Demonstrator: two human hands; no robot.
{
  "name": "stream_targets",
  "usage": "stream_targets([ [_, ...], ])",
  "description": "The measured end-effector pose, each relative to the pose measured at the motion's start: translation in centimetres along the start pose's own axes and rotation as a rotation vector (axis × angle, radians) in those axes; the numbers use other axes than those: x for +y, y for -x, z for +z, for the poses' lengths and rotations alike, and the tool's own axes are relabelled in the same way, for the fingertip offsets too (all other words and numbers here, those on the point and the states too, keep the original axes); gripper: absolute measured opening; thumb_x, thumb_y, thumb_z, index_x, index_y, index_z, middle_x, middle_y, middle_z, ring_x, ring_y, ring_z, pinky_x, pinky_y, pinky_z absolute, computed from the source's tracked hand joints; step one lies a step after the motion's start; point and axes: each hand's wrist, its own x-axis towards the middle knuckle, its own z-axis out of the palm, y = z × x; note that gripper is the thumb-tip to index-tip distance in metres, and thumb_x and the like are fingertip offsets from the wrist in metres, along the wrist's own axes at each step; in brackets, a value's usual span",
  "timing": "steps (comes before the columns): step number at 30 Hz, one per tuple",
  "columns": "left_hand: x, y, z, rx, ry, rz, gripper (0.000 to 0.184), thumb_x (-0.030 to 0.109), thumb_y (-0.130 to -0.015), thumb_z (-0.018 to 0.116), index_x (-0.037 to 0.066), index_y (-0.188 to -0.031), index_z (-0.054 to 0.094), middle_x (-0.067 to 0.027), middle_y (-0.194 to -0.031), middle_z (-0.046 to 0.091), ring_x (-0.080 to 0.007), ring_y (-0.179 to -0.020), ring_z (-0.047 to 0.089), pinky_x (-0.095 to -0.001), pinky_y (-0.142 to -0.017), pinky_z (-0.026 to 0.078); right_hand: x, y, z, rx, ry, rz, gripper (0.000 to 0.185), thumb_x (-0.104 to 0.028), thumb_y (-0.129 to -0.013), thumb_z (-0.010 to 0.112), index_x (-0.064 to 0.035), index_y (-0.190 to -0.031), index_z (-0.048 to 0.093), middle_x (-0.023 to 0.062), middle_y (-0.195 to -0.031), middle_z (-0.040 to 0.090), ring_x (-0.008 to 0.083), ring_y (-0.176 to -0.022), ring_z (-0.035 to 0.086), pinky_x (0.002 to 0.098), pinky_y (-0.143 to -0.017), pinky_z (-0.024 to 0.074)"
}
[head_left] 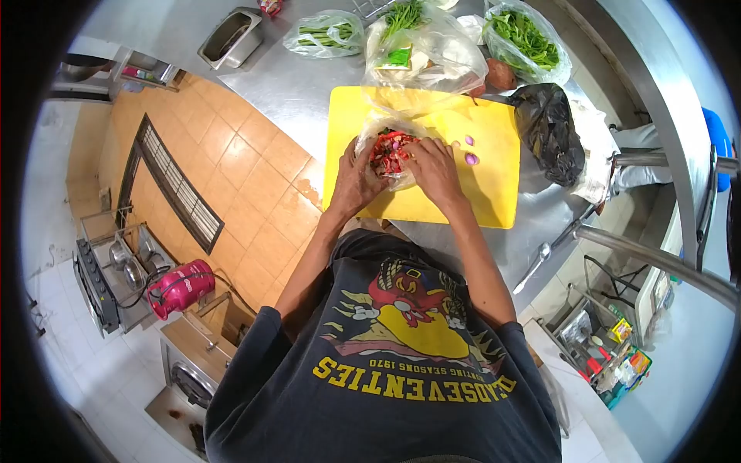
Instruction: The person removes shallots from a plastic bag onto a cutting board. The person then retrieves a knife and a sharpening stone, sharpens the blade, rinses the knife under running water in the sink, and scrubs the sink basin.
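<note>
Orange floor tiles [243, 147] fill the left of this kitchen, a pink gas cylinder [181, 289] glowing beside the stove [96, 289]. Across to the metal table [297, 112], and we have a metal pan [231, 40] near its far corner, then a bag of green stalks [324, 34]. On to the yellow cutting board [486, 197]: left hand [353, 184] curled along the left side of a clear plastic bag [386, 126], red pieces [390, 157] piled inside, right hand [436, 171] opposite, fingers bent at its right edge. Hands apart, bag between them; how firmly either grips, I cannot tell. Right of that, small purple shallots [471, 159] lie loose on the board, leafy greens [525, 37] sit bagged beyond, and a black plastic bag [549, 137] slumps against the board's far right corner.
</note>
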Motion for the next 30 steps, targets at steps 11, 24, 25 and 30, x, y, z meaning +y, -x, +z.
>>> stream_targets([
  [11,-0.7,0.2,0.7,0.047,-0.200,0.027,0.082,0.031,-0.073,0.079,0.019,-0.143,0.040,-0.0215,-0.148,0.028,-0.0409,-0.128,0.038,-0.0500,-0.102,0.036,0.5,0.8,-1.1,-0.110,0.090,0.166,0.027,-0.019,-0.079,0.070,-0.0101,-0.105,0.065,0.0092,-0.099,0.065,0.0272,-0.098,0.057,0.0411,-0.087,0.0371],
  [24,-1.5,-0.8,0.7,0.088,-0.090,0.044,0.073,0.030,-0.074,0.079,0.008,-0.136,0.047,-0.0264,-0.140,0.039,-0.0434,-0.124,0.043,-0.0481,-0.102,0.039,0.0,0.2,1.2,0.040,-0.052,0.009,0.019,-0.016,-0.081,0.067,-0.0110,-0.100,0.067,0.0088,-0.097,0.059,0.0268,-0.098,0.054,0.0404,-0.083,0.0398],
  [25,-1.6,-0.8,0.7,0.109,-0.126,0.066,0.071,0.028,-0.073,0.078,0.008,-0.135,0.048,-0.0261,-0.139,0.040,-0.0431,-0.122,0.045,-0.0484,-0.100,0.041,0.0,0.1,1.2,0.029,-0.026,0.026,0.019,-0.016,-0.081,0.067,-0.0110,-0.099,0.067,0.0088,-0.096,0.058,0.0271,-0.098,0.053,0.0407,-0.083,0.0398],
  [30,-1.3,-0.5,0.0,0.028,-0.157,0.007,0.070,0.025,-0.074,0.078,0.008,-0.135,0.047,-0.0264,-0.140,0.037,-0.0431,-0.121,0.046,-0.0477,-0.100,0.041,0.4,-0.4,0.5,0.023,0.084,0.099,0.019,-0.016,-0.079,0.069,-0.0104,-0.097,0.068,0.0096,-0.093,0.056,0.0281,-0.096,0.053,0.0409,-0.082,0.0398],
])
